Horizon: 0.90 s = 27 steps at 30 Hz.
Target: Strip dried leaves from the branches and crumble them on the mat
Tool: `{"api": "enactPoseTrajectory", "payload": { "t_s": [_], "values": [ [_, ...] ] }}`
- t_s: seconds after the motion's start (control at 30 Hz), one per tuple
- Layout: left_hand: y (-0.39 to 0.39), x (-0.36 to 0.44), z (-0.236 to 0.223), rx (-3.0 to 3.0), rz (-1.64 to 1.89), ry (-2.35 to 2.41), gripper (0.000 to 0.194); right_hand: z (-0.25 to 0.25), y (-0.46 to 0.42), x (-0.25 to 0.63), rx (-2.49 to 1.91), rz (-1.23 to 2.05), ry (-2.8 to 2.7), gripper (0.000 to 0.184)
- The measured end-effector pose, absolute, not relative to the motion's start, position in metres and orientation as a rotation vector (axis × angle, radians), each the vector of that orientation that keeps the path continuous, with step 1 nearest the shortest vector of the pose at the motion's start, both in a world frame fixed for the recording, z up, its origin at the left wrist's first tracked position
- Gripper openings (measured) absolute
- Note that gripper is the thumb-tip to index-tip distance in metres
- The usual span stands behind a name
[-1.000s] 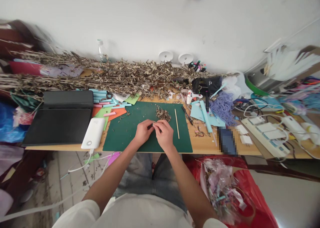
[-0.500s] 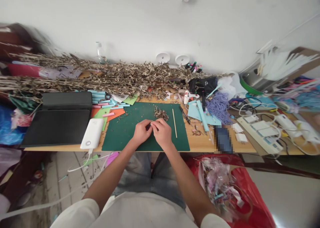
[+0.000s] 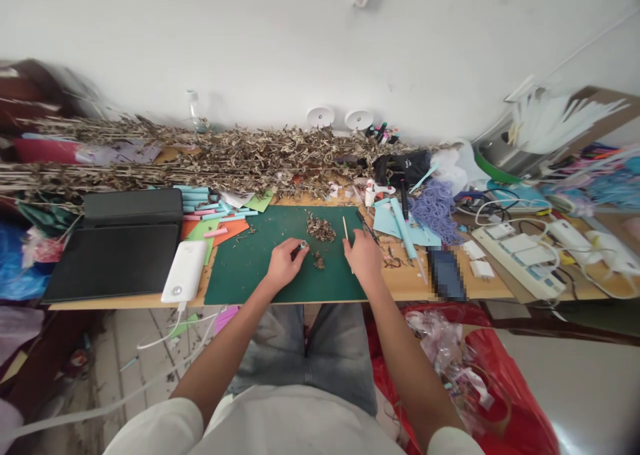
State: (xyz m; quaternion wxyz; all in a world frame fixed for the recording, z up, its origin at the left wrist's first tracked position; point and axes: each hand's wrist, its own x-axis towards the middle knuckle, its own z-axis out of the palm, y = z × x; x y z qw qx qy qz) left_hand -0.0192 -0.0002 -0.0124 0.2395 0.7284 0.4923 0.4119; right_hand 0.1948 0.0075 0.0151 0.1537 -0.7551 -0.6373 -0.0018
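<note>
My left hand (image 3: 286, 266) pinches a small paper tube (image 3: 303, 244) upright between thumb and fingertips, its round end showing above them. My right hand (image 3: 364, 258) is closed over a thin wooden stick (image 3: 345, 224) that lies on the green cutting mat (image 3: 240, 268). Only the stick's two ends show past the fingers. Between the hands lies a small clump of dried plant crumbs (image 3: 319, 260). Behind it sits a larger pile of dried crumbled leaves (image 3: 321, 228).
Bundles of dried stalks (image 3: 250, 148) span the back of the desk. To the left are a black tablet case (image 3: 120, 255), a white power bank (image 3: 184, 270) and rolled paper tubes (image 3: 195, 197). Purple yarn (image 3: 435, 208), a glue gun (image 3: 373, 192) and a power strip (image 3: 520, 262) lie right.
My hands have parted. The right has moved right onto the wooden stick, while the left stays near the middle with the paper tube. A small clump of crumbs now shows between them.
</note>
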Motion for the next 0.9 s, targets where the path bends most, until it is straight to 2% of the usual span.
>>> {"api": "enactPoseTrajectory", "payload": {
  "t_s": [0.27,0.37,0.43,0.53,0.63,0.73,0.9],
  "values": [
    [0.0,-0.022,-0.015,1.917,1.174,1.402,0.021,0.02,0.007,0.181,-1.815,0.296,-2.033,0.024],
    [-0.001,-0.022,-0.015,1.896,1.181,1.412,0.02,0.026,-0.014,0.169,-1.755,0.398,-2.174,0.033],
    [-0.001,-0.022,-0.014,1.887,1.171,1.394,0.02,0.026,-0.025,0.161,-1.784,0.349,-2.215,0.039],
    [-0.001,-0.022,-0.012,1.885,1.13,1.35,0.022,0.023,-0.029,0.149,-1.878,0.254,-2.151,0.038],
    [-0.001,-0.022,-0.011,1.899,1.133,1.341,0.021,0.021,-0.019,0.14,-1.912,0.256,-2.151,0.034],
    [-0.001,-0.022,-0.013,1.905,1.154,1.343,0.021,0.022,-0.008,0.134,-1.934,0.268,-2.206,0.023],
    [-0.001,-0.022,-0.014,1.926,1.144,1.323,0.02,0.022,-0.001,0.137,-1.705,0.317,-1.925,0.028]
  ]
}}
